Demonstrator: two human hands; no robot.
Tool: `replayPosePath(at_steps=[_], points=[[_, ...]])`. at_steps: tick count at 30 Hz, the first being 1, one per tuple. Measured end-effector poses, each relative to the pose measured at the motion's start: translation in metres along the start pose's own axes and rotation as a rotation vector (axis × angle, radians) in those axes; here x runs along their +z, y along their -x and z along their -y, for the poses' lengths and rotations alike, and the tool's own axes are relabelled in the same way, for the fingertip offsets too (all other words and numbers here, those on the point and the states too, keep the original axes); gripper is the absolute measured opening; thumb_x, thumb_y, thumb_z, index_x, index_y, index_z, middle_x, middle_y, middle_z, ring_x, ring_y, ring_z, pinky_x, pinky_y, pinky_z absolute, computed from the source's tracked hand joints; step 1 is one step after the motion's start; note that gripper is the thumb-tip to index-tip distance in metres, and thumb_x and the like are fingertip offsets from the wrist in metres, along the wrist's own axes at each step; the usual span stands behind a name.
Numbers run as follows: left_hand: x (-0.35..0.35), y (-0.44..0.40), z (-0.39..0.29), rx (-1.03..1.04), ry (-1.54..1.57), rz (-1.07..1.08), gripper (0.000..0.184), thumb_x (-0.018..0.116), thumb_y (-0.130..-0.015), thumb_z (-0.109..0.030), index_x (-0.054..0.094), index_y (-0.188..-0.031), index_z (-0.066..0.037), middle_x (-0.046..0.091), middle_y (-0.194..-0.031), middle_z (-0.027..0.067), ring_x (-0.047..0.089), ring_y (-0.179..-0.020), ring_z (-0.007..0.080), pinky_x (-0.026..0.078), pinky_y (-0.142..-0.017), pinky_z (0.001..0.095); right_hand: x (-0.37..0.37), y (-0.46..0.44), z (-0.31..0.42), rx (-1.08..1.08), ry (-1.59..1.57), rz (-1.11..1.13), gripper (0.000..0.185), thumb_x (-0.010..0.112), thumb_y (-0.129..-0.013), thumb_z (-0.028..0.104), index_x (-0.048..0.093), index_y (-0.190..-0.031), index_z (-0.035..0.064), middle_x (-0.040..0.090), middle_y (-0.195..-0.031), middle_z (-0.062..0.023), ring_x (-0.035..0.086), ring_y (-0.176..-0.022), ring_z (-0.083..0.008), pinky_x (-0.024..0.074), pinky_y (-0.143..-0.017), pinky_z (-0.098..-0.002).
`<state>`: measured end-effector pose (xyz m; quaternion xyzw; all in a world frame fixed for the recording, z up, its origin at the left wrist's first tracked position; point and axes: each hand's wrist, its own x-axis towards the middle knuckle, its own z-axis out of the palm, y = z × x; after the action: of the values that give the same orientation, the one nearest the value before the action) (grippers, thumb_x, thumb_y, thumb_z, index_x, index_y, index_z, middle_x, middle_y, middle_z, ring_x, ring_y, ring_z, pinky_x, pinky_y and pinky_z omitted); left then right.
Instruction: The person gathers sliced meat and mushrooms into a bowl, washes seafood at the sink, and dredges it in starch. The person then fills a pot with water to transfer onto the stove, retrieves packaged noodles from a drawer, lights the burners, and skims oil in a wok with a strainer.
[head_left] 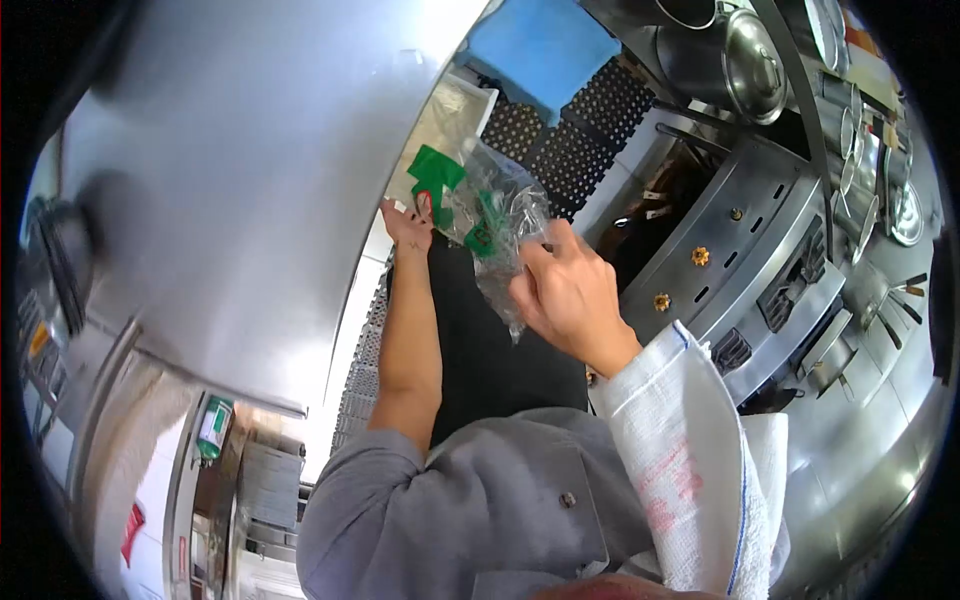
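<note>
My right hand [570, 290] is closed on a clear plastic bag [515, 215] with green printing, gripping its right side. The bag hangs crumpled in front of my dark apron [490, 340]. My left hand [408, 226] is beside the steel counter's edge, close to the green part of the bag. Its thumb stands apart from the other fingers, which are partly hidden. I cannot tell whether it touches the bag. A white towel [670, 470] with a blue stripe and red marks is draped over my right forearm.
A large steel counter [250, 180] fills the left. Beyond my hands are a pale container [485, 108], a blue cloth-like cover [540, 50] and black perforated mats [600, 125]. On the right stands a stove [735, 270], with a lidded pot [752, 68] and several pans nearby.
</note>
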<state>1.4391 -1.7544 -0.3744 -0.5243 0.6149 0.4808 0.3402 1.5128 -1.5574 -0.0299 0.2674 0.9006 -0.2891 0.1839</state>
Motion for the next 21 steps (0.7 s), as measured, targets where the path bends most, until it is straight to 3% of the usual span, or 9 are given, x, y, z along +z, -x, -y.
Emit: replayPosePath(at_steps=[3,5,6,8,11,15,17,19,21], points=[[-0.001,0.071,-0.009,0.031,0.629,0.527,0.046,0.055,-0.089,-0.031,0.046,-0.124,-0.002,0.056,-0.114,0.0116,0.060,-0.094,0.0203,0.050,-0.082,0.0318,0.017,0.006,-0.014,0.010,-0.358,0.185,0.013,0.062,-0.070,0.016,0.059,-0.076,0.0044,0.053,-0.085,-0.0179,0.059,-0.074,-0.0341,0.0495,-0.066,-0.0420],[-0.013,0.084,0.000,0.356,0.022,0.807,0.041,0.062,-0.085,-0.021,0.052,-0.121,-0.002,0.059,-0.112,0.0080,0.059,-0.094,0.0168,0.047,-0.084,0.0293,0.040,0.005,-0.032,-0.131,-0.414,0.142,0.013,0.063,-0.070,0.015,0.061,-0.078,0.0044,0.054,-0.091,-0.0200,0.059,-0.078,-0.0349,0.0491,-0.069,-0.0413],[-0.019,0.096,-0.004,0.374,0.053,0.771,0.041,0.062,-0.085,-0.021,0.052,-0.121,-0.002,0.059,-0.112,0.0080,0.059,-0.094,0.0168,0.047,-0.084,0.0293,0.051,0.004,-0.040,-0.235,-0.488,0.096,0.013,0.063,-0.070,0.014,0.062,-0.079,0.0044,0.055,-0.097,-0.0221,0.059,-0.082,-0.0356,0.0486,-0.073,-0.0405],[-0.029,0.129,-0.027,-0.075,0.110,0.944,0.041,0.060,-0.086,-0.019,0.049,-0.123,-0.004,0.057,-0.114,0.0083,0.057,-0.099,0.0194,0.049,-0.084,0.0345,0.066,-0.002,-0.050,-0.145,-0.419,0.032,0.015,0.065,-0.069,0.011,0.064,-0.083,0.0055,0.054,-0.106,-0.0245,0.057,-0.091,-0.0371,0.0470,-0.078,-0.0406],[-0.069,0.155,-0.017,0.112,-0.008,1.083,0.040,0.064,-0.083,-0.012,0.053,-0.119,-0.003,0.059,-0.111,0.0088,0.057,-0.100,0.0176,0.047,-0.087,0.0327,0.107,-0.017,-0.063,-0.238,-0.519,0.020,0.019,0.067,-0.067,0.010,0.061,-0.084,0.0049,0.058,-0.098,-0.0197,0.059,-0.089,-0.0349,0.0464,-0.077,-0.0409],[-0.126,0.157,-0.005,0.205,-0.068,1.078,0.045,0.059,-0.087,-0.018,0.045,-0.127,-0.005,0.054,-0.122,0.0096,0.055,-0.107,0.0210,0.046,-0.090,0.0393,0.141,-0.027,-0.037,-0.215,-0.754,0.353,0.018,0.065,-0.069,0.008,0.059,-0.085,0.0032,0.061,-0.077,-0.0137,0.060,-0.076,-0.0339,0.0479,-0.072,-0.0383],[-0.178,0.182,-0.008,0.034,0.146,0.934,0.048,0.056,-0.088,-0.022,0.040,-0.131,-0.008,0.050,-0.126,0.0119,0.053,-0.110,0.0259,0.045,-0.090,0.0495,0.139,-0.028,0.001,-0.411,-0.511,0.413,0.021,0.063,-0.071,0.011,0.059,-0.090,0.0021,0.064,-0.075,-0.0149,0.062,-0.074,-0.0354,0.0487,-0.068,-0.0384],[-0.227,0.212,0.002,-0.004,0.802,0.992,0.051,0.057,-0.086,-0.020,0.039,-0.133,-0.010,0.049,-0.127,0.0134,0.050,-0.115,0.0290,0.045,-0.088,0.0565,0.153,-0.021,0.036,-0.506,-0.419,0.463,0.026,0.064,-0.071,0.014,0.060,-0.093,0.0007,0.065,-0.077,-0.0171,0.063,-0.076,-0.0365,0.0494,-0.069,-0.0394],[-0.249,0.217,0.026,0.128,0.769,0.946,0.051,0.058,-0.085,-0.017,0.040,-0.132,-0.010,0.049,-0.127,0.0115,0.050,-0.114,0.0288,0.047,-0.085,0.0526,0.173,-0.013,0.069,-0.622,-0.337,0.451,0.029,0.065,-0.070,0.016,0.060,-0.095,0.0001,0.065,-0.080,-0.0195,0.062,-0.080,-0.0375,0.0491,-0.073,-0.0403]])
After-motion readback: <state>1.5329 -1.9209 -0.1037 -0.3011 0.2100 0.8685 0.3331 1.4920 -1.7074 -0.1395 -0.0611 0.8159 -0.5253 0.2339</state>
